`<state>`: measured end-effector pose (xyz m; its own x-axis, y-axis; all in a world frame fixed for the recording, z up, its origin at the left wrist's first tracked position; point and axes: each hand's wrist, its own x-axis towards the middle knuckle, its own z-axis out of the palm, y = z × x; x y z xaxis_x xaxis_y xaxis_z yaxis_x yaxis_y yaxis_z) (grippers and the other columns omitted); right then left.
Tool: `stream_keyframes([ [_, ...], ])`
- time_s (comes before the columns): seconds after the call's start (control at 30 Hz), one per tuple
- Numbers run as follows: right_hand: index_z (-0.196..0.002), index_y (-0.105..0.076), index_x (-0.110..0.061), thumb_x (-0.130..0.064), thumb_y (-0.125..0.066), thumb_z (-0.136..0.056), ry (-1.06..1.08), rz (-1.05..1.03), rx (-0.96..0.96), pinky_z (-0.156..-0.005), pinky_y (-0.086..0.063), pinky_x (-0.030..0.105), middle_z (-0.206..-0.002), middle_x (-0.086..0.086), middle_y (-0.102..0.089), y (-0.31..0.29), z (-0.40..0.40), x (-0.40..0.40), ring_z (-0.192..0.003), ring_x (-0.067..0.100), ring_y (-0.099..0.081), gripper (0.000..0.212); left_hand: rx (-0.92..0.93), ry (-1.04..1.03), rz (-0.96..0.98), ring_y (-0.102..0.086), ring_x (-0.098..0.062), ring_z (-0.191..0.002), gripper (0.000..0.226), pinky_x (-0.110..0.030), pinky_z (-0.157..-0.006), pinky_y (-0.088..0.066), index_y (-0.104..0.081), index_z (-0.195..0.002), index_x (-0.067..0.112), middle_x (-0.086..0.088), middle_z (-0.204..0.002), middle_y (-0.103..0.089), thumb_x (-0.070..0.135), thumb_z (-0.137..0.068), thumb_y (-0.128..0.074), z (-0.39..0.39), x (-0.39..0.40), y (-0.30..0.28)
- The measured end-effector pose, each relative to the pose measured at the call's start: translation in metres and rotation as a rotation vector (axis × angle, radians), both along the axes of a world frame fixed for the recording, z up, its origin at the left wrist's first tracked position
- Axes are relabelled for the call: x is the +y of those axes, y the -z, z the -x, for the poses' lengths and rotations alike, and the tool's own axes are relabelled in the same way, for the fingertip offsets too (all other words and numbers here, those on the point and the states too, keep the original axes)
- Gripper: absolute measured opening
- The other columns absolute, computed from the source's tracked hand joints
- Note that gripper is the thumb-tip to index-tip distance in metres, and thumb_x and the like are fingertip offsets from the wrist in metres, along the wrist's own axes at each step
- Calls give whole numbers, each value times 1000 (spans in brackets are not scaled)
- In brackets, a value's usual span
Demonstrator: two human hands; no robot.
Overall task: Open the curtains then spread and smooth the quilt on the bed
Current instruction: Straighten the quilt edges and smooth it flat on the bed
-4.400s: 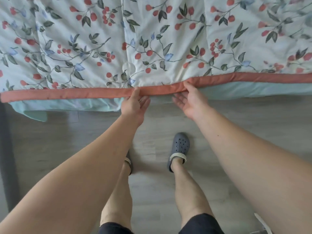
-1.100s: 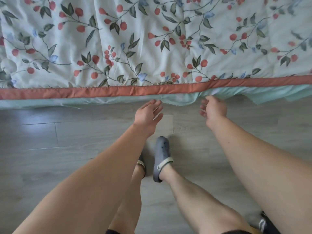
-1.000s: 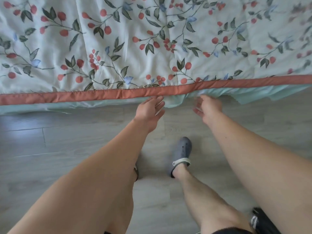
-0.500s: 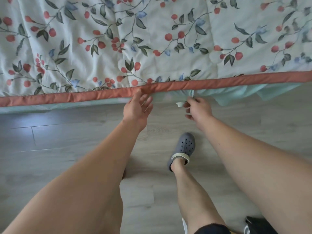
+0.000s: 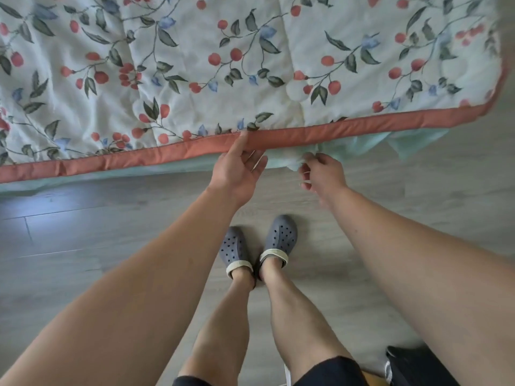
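Observation:
The white quilt (image 5: 250, 65) with red berries and green leaves lies across the bed and fills the top of the head view. Its rust-red border (image 5: 139, 157) runs along the near edge, curving away at the right corner. My left hand (image 5: 237, 168) pinches that border, thumb on top and fingers underneath. Just right of it, my right hand (image 5: 320, 174) has curled fingers gripping the pale mint sheet (image 5: 362, 146) that hangs bunched below the border. The curtains are out of view.
Grey wood-plank floor (image 5: 83, 232) lies in front of the bed. My feet in grey clogs (image 5: 259, 243) stand side by side close to the bed edge. A dark object (image 5: 412, 366) sits at the bottom right.
I have stepped right along the bed, so the quilt's right corner is now in view. My left hand has taken hold of the border and my right hand grips the mint sheet. My feet have come together.

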<state>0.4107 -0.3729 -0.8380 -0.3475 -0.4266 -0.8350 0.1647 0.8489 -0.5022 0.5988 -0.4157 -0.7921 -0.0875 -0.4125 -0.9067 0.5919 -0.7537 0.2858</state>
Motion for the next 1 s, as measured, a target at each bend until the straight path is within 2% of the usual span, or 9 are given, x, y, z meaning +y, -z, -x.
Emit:
stream_keyframes([
  [0.13,-95,-65,-19,-30,-57,-100,221,-21,42,-67,-53,37,-98,5,-71,-15,33,-16,-74,19,-61,15,43,47,1,-73,-18,-93,28,-31,-85,-60,-66,-125,13,0,-94,-73,28,-101,-68,29,1,-12],
  [0.2,-93,-63,-18,-32,-56,-104,303,-12,36,-66,-53,35,-91,3,-69,-16,49,-22,-70,17,-60,18,57,54,8,-75,-18,-92,29,-32,-85,-59,-66,-127,11,-4,-104,-71,27,-102,-67,43,0,-17],
  [0.27,-89,-60,-17,-25,-56,-106,289,22,55,-56,-46,30,-78,3,-62,-11,63,-21,-61,16,-53,20,66,43,25,-75,-18,-91,24,-32,-86,-58,-68,-122,12,-4,-106,-70,26,-102,-66,57,-4,-18],
  [0.43,-89,-65,-19,-25,-59,-103,194,22,96,-51,-40,28,-68,-1,-58,1,102,0,-59,14,-48,16,18,-4,43,-72,-16,-83,15,-31,-80,-61,-68,-110,15,-1,-88,-72,28,-101,-68,84,-9,-14],
  [0.57,-97,-69,-18,-30,-57,-95,257,-21,67,-60,-48,32,-82,0,-66,-4,132,-8,-69,19,-53,17,-21,-25,36,-72,-18,-101,26,-32,-83,-59,-71,-119,13,-4,-106,-76,31,-101,-68,121,-3,-14],
  [0.67,-83,-65,-19,-39,-56,-96,336,2,119,-60,-49,33,-77,-3,-62,-3,161,-10,-71,19,-55,25,-17,-32,22,-72,-19,-110,36,-32,-86,-59,-68,-133,13,-5,-119,-77,33,-102,-66,155,0,-20],
  [0.73,-74,-61,-18,-43,-62,-96,261,61,136,-56,-45,33,-66,-3,-61,0,176,-12,-64,19,-54,34,-12,-26,20,-73,-18,-107,35,-32,-89,-59,-69,-132,14,-4,-117,-78,33,-103,-65,175,1,-24],
  [0.87,-84,-53,-15,-31,-64,-103,175,104,7,-49,-38,29,-66,0,-53,6,210,-7,-54,14,-47,27,-29,-58,19,-73,-15,-90,35,-32,-86,-59,-69,-131,14,-1,-98,-78,32,-102,-67,208,-1,-25],
  [1.0,-78,-55,-14,-30,-59,-106,-22,75,21,-53,-42,31,-66,1,-55,8,252,9,-57,16,-46,32,-52,-124,1,-71,-18,-91,36,-31,-85,-60,-68,-130,13,-3,-107,-72,33,-99,-71,237,2,-21],
])
